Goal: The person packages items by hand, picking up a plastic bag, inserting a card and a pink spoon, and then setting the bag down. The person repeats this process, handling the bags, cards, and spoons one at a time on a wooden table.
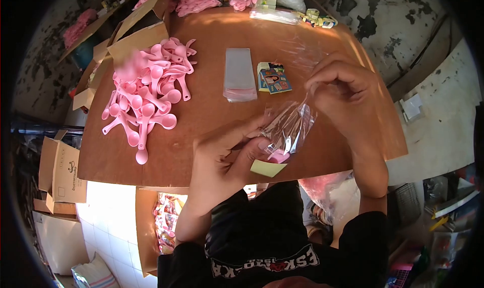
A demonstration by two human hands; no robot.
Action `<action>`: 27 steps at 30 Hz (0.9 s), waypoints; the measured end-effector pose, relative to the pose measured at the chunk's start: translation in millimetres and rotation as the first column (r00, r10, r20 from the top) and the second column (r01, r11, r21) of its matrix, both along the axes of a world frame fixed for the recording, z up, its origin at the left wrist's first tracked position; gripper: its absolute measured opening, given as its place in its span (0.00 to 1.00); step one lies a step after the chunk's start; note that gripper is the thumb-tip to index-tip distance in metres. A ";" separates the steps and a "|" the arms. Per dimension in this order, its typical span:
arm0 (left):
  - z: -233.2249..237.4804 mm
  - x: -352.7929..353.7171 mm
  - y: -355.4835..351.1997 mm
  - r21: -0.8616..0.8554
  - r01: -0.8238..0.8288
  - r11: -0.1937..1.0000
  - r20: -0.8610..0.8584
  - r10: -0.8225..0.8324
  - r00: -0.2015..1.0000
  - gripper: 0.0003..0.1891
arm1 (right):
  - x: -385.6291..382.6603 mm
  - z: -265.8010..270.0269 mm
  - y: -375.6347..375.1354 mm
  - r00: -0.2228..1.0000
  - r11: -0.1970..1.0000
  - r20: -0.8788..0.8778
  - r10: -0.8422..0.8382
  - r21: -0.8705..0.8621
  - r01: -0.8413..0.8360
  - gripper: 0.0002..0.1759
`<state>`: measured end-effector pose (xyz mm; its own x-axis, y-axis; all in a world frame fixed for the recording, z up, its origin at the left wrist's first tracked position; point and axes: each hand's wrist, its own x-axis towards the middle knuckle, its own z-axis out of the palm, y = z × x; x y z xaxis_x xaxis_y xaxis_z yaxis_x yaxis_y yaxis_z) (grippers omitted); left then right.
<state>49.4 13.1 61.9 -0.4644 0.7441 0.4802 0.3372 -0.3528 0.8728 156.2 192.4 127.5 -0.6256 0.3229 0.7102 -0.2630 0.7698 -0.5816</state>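
Note:
My left hand (227,157) is closed around the lower end of a clear plastic bag (297,121). A pink piece (278,156), seemingly part of a spoon, shows at that end, and a pale yellow-green card (268,168) sticks out below the fingers. Higher up on the right, my right hand (340,84) pinches the bag's upper edge, with thin film spreading beyond the fingertips. Ahead of my hands lie a stack of flat clear bags (239,74) and a small stack of printed cards (275,79). A heap of pink measuring spoons (148,94) covers the table's left side.
An open cardboard box (138,41) tips toward the spoon heap on the brown table (201,36). Pink bundles (197,0), a clear packet (275,16) and yellow strips (317,18) line the far edge. Below the near edge stands a box of filled packets (166,222).

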 end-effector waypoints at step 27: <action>-18.1 -17.3 24.0 0.234 -0.184 0.955 0.312 0.106 0.944 0.19 | 0.7 -83.6 200.9 0.228 0.606 0.567 -0.791 0.676 0.420 0.27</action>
